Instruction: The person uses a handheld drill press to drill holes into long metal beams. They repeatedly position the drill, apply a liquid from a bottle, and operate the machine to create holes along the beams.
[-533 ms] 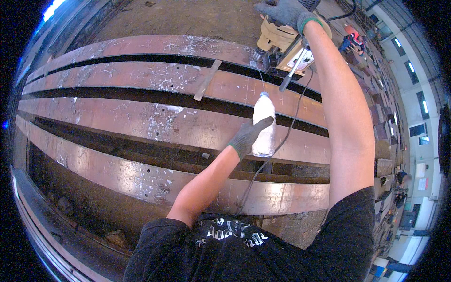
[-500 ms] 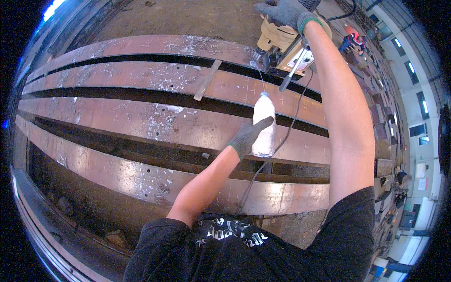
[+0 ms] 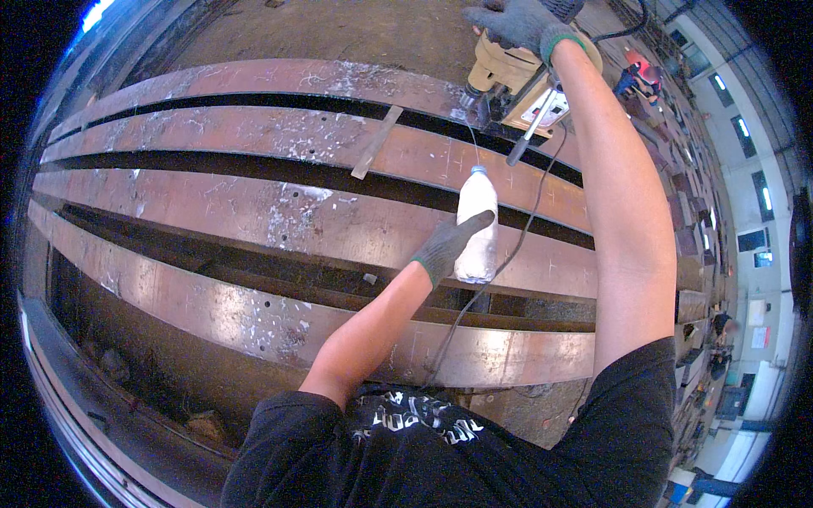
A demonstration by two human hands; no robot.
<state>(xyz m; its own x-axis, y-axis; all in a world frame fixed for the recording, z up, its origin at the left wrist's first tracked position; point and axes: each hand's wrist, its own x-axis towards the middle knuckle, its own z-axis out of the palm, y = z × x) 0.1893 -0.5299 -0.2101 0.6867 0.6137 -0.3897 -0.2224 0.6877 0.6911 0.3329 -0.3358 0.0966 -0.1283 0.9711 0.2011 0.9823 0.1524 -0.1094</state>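
Here, the gloved left hand (image 3: 449, 243) is wrapped around a white bottle (image 3: 477, 203) over the metal beams (image 3: 220, 201), its blue cap (image 3: 478, 169) toward the drill (image 3: 498, 64). A thin line (image 3: 474, 144) runs between cap and drill. The gloved right hand (image 3: 515, 25) lies atop the drill; whether it grips, I cannot tell.

Four reddish beams (image 3: 195, 201), two gloves (image 3: 445, 245), one bottle (image 3: 477, 203), one drill (image 3: 494, 66), one strip (image 3: 378, 141)
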